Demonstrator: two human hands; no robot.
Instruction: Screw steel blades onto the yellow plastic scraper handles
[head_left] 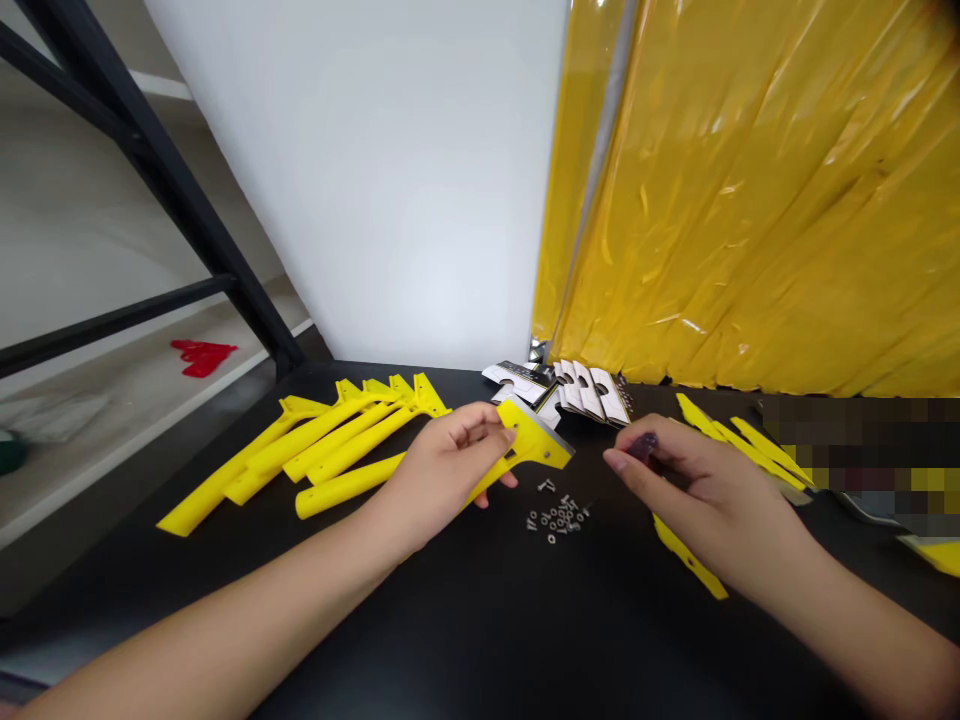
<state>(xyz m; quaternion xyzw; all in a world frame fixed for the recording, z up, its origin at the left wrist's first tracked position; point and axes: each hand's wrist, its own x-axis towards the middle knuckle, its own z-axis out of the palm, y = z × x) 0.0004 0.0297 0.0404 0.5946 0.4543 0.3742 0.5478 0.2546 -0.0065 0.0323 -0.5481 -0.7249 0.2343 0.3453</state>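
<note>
My left hand [454, 460] is closed round a yellow scraper [534, 438] with a metal blade edge and small holes in its head. Between the thumb and fingers of my right hand [705, 490] is a small dark purple object [643, 446]; its kind is not clear. Below and between the hands lies a loose pile of small screws and nuts [559, 518] on the black table [525, 640]. Several yellow scraper handles [322, 450] lie side by side left of my left hand. A flat yellow strip [690, 560] rests partly under my right hand.
White blade packets with dark print [592, 392] lie at the table's back. More yellow strips [757, 452] are at the right. A white panel [390, 200] and yellow-wrapped stack [765, 200] stand behind. At left are a black metal frame [187, 210] and a shelf holding something red [202, 357].
</note>
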